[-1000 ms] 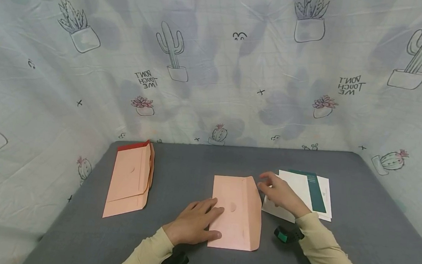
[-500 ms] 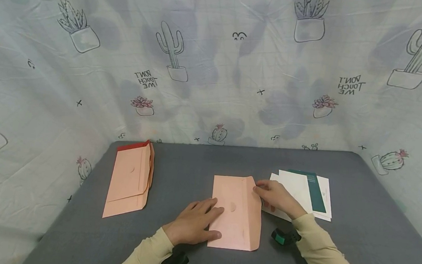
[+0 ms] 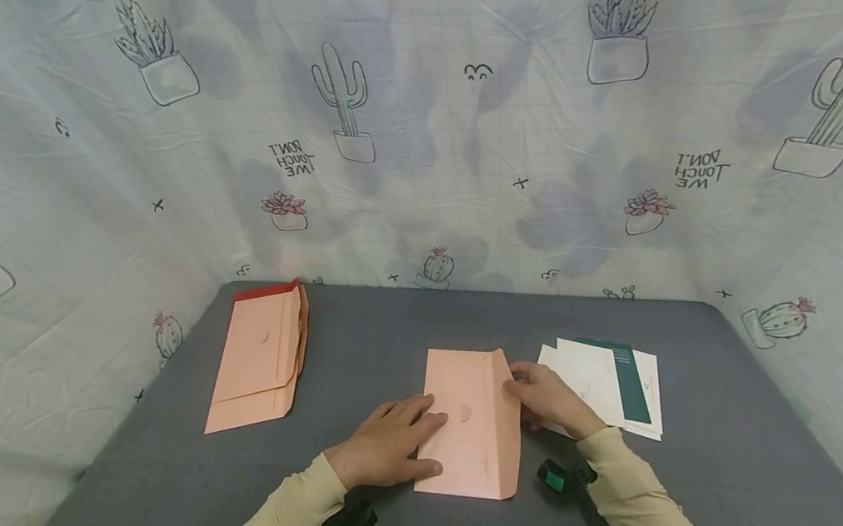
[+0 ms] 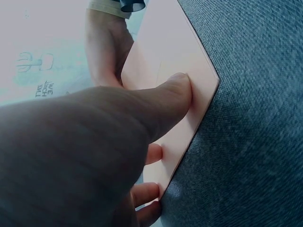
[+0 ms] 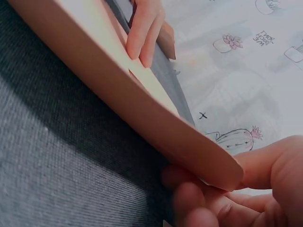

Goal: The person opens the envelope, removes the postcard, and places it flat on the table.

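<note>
A pink envelope [image 3: 455, 433] lies on the table with its flap [image 3: 503, 425] unfolded to the right. My left hand [image 3: 391, 440] rests on the envelope's left side, fingers spread and fairly straight. In the left wrist view its thumb [image 4: 177, 94] presses on the paper near a corner. My right hand [image 3: 548, 398] pinches the flap at its far right edge. The right wrist view shows the flap [image 5: 189, 146] raised off the cloth, its corner between the thumb [image 5: 262, 163] and curled fingers.
At the left lies a stack of pink envelopes [image 3: 255, 357] with a red strip at its top. White cards [image 3: 592, 378], one with a dark green band [image 3: 632, 386], lie partly behind the right hand. A patterned curtain [image 3: 433, 130] stands behind the grey table [image 3: 386, 318].
My right hand has come left and down from above the white cards to the flap and has taken hold of its edge. The flap has lifted slightly. The left hand has stayed in place.
</note>
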`<state>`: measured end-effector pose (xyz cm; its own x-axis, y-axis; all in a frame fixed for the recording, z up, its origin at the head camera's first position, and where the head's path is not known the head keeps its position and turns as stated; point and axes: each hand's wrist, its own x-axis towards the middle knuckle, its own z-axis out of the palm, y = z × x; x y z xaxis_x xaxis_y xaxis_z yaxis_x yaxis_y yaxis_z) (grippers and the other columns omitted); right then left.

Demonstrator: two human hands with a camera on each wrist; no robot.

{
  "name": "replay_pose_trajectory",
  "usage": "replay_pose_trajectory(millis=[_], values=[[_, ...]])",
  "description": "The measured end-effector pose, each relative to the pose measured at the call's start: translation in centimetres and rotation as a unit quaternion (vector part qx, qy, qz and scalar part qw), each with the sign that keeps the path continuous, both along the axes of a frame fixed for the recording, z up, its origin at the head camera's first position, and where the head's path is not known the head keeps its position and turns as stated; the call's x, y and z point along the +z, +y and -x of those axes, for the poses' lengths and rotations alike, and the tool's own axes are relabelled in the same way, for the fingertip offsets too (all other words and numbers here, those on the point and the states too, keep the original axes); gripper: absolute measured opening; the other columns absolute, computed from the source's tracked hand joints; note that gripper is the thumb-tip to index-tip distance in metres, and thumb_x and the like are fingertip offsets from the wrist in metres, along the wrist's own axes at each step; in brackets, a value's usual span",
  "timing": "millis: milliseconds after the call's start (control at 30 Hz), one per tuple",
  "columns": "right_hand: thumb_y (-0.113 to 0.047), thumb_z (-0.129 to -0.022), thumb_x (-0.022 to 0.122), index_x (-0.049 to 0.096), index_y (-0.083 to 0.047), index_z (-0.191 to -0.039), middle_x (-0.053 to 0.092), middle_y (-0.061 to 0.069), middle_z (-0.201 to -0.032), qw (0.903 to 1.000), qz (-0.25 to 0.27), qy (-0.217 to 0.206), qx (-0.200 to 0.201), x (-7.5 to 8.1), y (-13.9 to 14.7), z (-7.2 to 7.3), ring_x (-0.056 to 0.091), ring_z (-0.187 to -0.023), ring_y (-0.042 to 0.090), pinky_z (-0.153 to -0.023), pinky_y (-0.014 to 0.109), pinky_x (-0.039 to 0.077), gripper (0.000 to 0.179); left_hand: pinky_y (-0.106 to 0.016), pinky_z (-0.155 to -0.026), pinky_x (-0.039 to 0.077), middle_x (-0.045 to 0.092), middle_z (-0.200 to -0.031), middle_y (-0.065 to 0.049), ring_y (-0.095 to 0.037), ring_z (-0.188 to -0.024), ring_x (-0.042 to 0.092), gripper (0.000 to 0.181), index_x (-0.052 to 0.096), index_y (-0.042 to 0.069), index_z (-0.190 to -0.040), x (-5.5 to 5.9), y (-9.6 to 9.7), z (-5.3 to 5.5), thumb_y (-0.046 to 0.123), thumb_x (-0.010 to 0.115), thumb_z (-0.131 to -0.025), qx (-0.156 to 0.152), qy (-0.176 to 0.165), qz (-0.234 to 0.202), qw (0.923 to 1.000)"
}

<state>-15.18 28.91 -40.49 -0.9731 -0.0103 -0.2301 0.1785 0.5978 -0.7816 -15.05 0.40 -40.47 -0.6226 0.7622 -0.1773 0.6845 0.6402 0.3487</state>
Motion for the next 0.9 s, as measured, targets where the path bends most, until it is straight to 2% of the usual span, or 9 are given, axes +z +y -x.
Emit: replay_pose_trajectory(millis=[300,500,633,733,767,833,900], values=[[-0.012,-0.102,0.046,0.044,0.011,-0.141,0.067,0.010,-0.069,0.9996,0.027,0.005,-0.004,0.0,0.0,0.1,0.059,-0.044,0.013,-0.047,0.029,0.053,0.045,-0.056,-0.122,0.024,0.027,-0.167,-0.008,-0.028,-0.155,0.027,0.067,0.039,0.024,-0.156,0.0,-0.1,0.2,0.051,0.059,-0.099,-0.001,-0.008,-0.002,1.0000],[-0.012,-0.106,0.042,0.040,0.010,-0.144,0.067,0.011,-0.069,0.9979,0.062,0.018,0.009,0.2,0.2,0.3,0.061,-0.046,0.014,-0.049,0.031,0.055,0.044,-0.057,-0.120,0.031,0.025,-0.168,-0.011,-0.032,-0.152,0.033,0.069,0.038,0.020,-0.157,0.0,-0.2,0.8,0.047,0.062,-0.098,0.002,-0.004,-0.026,0.9997],[-0.015,-0.107,0.042,0.039,0.007,-0.146,0.067,0.010,-0.068,0.9963,0.080,0.032,-0.004,0.2,0.4,0.3,0.063,-0.048,0.016,-0.052,0.034,0.055,0.045,-0.060,-0.114,0.037,0.022,-0.168,-0.017,-0.039,-0.149,0.037,0.074,0.034,0.016,-0.159,0.2,-0.3,1.1,0.040,0.067,-0.097,0.021,-0.005,-0.057,0.9981],[-0.018,-0.107,0.042,0.038,0.005,-0.148,0.068,0.009,-0.069,0.9951,0.086,0.041,-0.024,0.2,0.7,0.3,0.064,-0.051,0.017,-0.054,0.035,0.056,0.047,-0.060,-0.109,0.043,0.031,-0.163,-0.019,-0.040,-0.144,0.044,0.074,0.031,0.011,-0.158,0.2,-0.3,1.2,0.036,0.066,-0.098,0.052,0.011,-0.081,0.9953],[-0.019,-0.107,0.042,0.038,0.004,-0.148,0.069,0.009,-0.070,0.9948,0.087,0.043,-0.030,0.3,0.7,0.3,0.065,-0.052,0.017,-0.054,0.035,0.056,0.048,-0.058,-0.104,0.047,0.039,-0.159,-0.019,-0.038,-0.139,0.050,0.072,0.032,0.010,-0.158,0.3,-0.2,1.2,0.034,0.066,-0.098,0.066,0.021,-0.091,0.9935],[-0.022,-0.107,0.043,0.038,0.002,-0.149,0.071,0.010,-0.074,0.9933,0.097,0.048,-0.040,0.5,0.9,0.3,0.067,-0.056,0.018,-0.056,0.035,0.056,0.048,-0.048,-0.088,0.056,0.057,-0.143,-0.014,-0.030,-0.116,0.066,0.068,0.034,0.008,-0.156,0.2,-0.1,1.3,0.031,0.064,-0.099,0.091,0.032,-0.113,0.9888],[-0.023,-0.108,0.043,0.037,0.002,-0.150,0.073,0.012,-0.081,0.9917,0.106,0.056,-0.045,0.7,1.0,0.3,0.069,-0.061,0.018,-0.059,0.036,0.057,0.049,-0.036,-0.068,0.056,0.069,-0.119,-0.007,-0.019,-0.085,0.069,0.064,0.035,0.005,-0.154,0.3,0.1,1.4,0.027,0.062,-0.100,0.112,0.033,-0.142,0.9830]])
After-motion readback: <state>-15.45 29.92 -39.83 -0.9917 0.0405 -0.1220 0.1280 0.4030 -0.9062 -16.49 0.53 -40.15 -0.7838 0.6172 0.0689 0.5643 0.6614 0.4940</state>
